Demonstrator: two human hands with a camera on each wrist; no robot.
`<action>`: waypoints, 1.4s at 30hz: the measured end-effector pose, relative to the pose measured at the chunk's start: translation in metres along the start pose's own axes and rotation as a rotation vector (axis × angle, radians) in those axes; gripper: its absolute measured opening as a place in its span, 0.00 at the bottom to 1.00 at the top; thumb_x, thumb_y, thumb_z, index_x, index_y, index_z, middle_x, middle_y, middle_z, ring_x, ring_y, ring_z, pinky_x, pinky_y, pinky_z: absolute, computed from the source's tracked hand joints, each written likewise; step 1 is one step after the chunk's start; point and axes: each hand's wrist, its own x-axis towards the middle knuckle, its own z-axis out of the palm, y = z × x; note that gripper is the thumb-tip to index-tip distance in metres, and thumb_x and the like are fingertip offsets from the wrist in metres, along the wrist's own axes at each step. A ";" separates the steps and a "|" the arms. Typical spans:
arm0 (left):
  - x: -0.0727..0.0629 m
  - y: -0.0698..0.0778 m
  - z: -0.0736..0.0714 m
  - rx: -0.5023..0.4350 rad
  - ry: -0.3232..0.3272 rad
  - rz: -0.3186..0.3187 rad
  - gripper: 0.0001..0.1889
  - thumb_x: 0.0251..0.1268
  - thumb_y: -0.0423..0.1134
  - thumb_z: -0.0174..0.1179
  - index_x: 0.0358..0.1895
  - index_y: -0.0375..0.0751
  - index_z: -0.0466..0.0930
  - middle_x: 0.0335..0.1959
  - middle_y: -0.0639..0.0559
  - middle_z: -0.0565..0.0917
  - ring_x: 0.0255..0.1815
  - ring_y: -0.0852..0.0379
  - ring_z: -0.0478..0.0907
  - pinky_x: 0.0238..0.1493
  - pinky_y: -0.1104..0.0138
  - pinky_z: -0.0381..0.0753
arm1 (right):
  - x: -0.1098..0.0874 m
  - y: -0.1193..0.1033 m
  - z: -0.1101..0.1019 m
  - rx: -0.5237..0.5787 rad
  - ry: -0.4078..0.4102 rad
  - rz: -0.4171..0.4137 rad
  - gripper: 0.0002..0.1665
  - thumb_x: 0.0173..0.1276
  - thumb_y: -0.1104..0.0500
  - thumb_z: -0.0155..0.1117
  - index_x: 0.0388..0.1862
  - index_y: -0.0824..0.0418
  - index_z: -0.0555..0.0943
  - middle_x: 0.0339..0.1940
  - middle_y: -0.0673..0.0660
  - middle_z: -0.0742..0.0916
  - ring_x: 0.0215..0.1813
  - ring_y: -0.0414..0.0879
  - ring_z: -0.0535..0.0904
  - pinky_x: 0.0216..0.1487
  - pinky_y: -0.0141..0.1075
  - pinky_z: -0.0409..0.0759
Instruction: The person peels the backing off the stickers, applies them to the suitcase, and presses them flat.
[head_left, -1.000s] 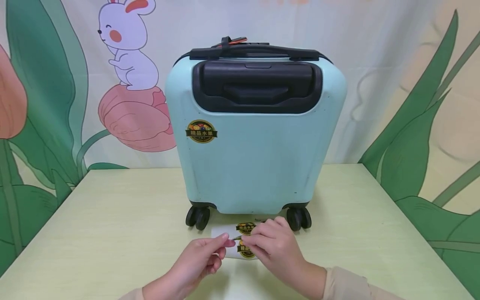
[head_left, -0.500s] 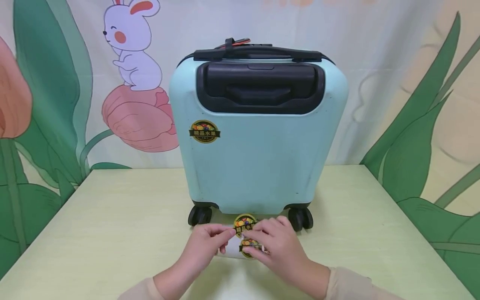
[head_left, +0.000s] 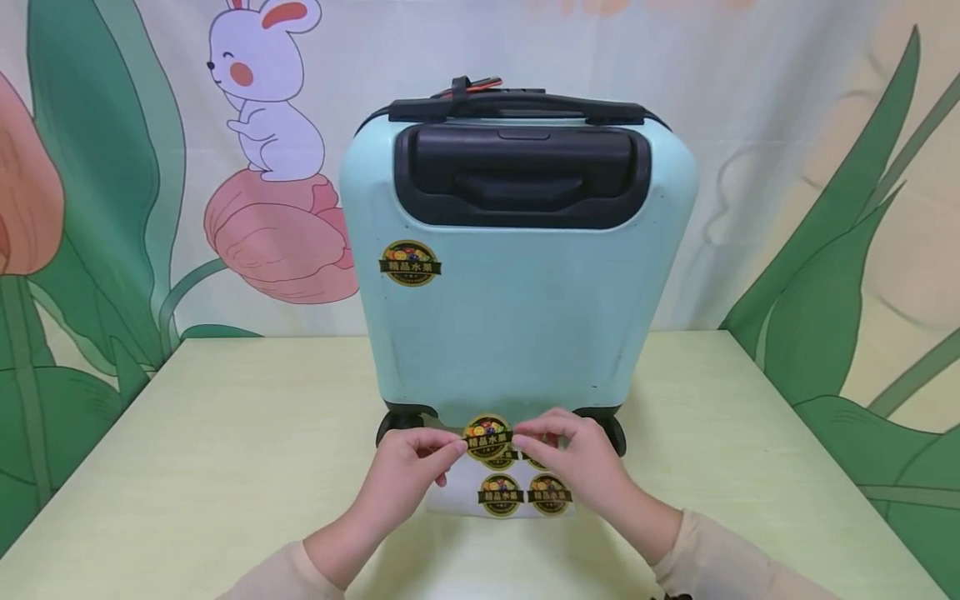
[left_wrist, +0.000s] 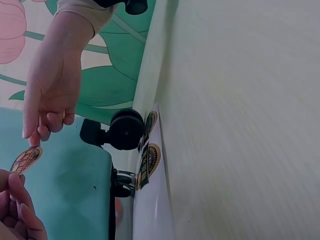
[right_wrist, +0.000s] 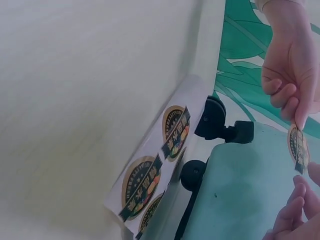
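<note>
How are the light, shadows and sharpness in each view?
Head view: bright, even light, soft shadows on the table, main lettering on the held sticker legible; left wrist: dimmer, sticker sheet strongly foreshortened, held sticker's print hard to read; right wrist: also dim, slightly hazy.

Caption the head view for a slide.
Left hand and right hand pinch a round sticker between them above a sticker sheet, in front of a pale-blue suitcase.
</note>
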 end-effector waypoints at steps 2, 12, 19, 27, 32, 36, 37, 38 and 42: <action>0.000 0.000 0.000 0.004 0.003 0.005 0.05 0.58 0.34 0.63 0.32 0.36 0.86 0.25 0.50 0.82 0.17 0.57 0.73 0.20 0.71 0.68 | 0.001 -0.001 0.001 0.006 0.005 -0.005 0.08 0.56 0.58 0.70 0.35 0.59 0.87 0.27 0.49 0.83 0.27 0.41 0.70 0.28 0.30 0.69; 0.004 0.009 -0.003 0.024 0.022 0.064 0.05 0.57 0.35 0.64 0.33 0.37 0.86 0.25 0.51 0.83 0.17 0.57 0.75 0.24 0.69 0.74 | 0.004 -0.010 -0.001 -0.050 0.051 -0.004 0.03 0.59 0.58 0.68 0.29 0.56 0.86 0.22 0.47 0.78 0.27 0.42 0.70 0.28 0.30 0.68; 0.007 0.019 -0.008 0.072 0.015 0.122 0.06 0.59 0.34 0.63 0.36 0.37 0.86 0.26 0.50 0.83 0.17 0.58 0.75 0.25 0.69 0.74 | 0.008 -0.017 -0.005 -0.082 0.093 -0.060 0.03 0.60 0.59 0.67 0.28 0.57 0.85 0.22 0.47 0.77 0.27 0.42 0.69 0.26 0.30 0.67; 0.016 0.032 -0.023 0.535 0.189 0.566 0.09 0.57 0.35 0.64 0.40 0.39 0.86 0.22 0.58 0.78 0.20 0.64 0.74 0.19 0.72 0.71 | 0.014 -0.025 -0.014 0.001 0.097 -0.181 0.03 0.63 0.62 0.64 0.31 0.61 0.82 0.27 0.49 0.78 0.31 0.44 0.71 0.32 0.31 0.70; 0.033 0.043 -0.045 0.766 0.441 0.867 0.15 0.56 0.37 0.62 0.47 0.35 0.82 0.34 0.48 0.81 0.34 0.52 0.79 0.26 0.62 0.76 | 0.022 -0.035 -0.030 0.074 0.088 -0.200 0.04 0.65 0.64 0.61 0.34 0.64 0.80 0.29 0.53 0.77 0.31 0.44 0.71 0.34 0.31 0.71; 0.047 0.058 -0.054 0.752 0.477 1.032 0.17 0.57 0.38 0.59 0.50 0.35 0.80 0.45 0.40 0.78 0.44 0.42 0.74 0.42 0.51 0.72 | 0.029 -0.040 -0.040 0.089 0.051 -0.180 0.04 0.67 0.64 0.59 0.37 0.65 0.79 0.23 0.57 0.76 0.24 0.42 0.67 0.28 0.31 0.68; 0.051 0.062 -0.055 0.751 0.486 1.070 0.18 0.56 0.39 0.59 0.50 0.36 0.79 0.47 0.39 0.76 0.46 0.41 0.73 0.43 0.50 0.70 | 0.030 -0.041 -0.042 0.093 0.046 -0.182 0.05 0.67 0.64 0.58 0.38 0.65 0.78 0.21 0.56 0.75 0.23 0.42 0.66 0.26 0.31 0.67; 0.055 0.066 -0.056 0.751 0.497 1.109 0.20 0.55 0.39 0.59 0.51 0.35 0.78 0.49 0.39 0.75 0.48 0.40 0.72 0.45 0.49 0.69 | 0.032 -0.042 -0.043 0.099 0.041 -0.189 0.05 0.68 0.64 0.58 0.38 0.65 0.78 0.20 0.56 0.74 0.21 0.42 0.65 0.25 0.31 0.66; 0.073 0.081 -0.061 0.805 0.543 1.207 0.25 0.51 0.39 0.61 0.56 0.37 0.74 0.58 0.37 0.70 0.57 0.40 0.66 0.52 0.46 0.64 | 0.038 -0.046 -0.047 0.107 0.036 -0.229 0.04 0.68 0.64 0.56 0.39 0.66 0.77 0.18 0.52 0.71 0.20 0.42 0.62 0.24 0.32 0.64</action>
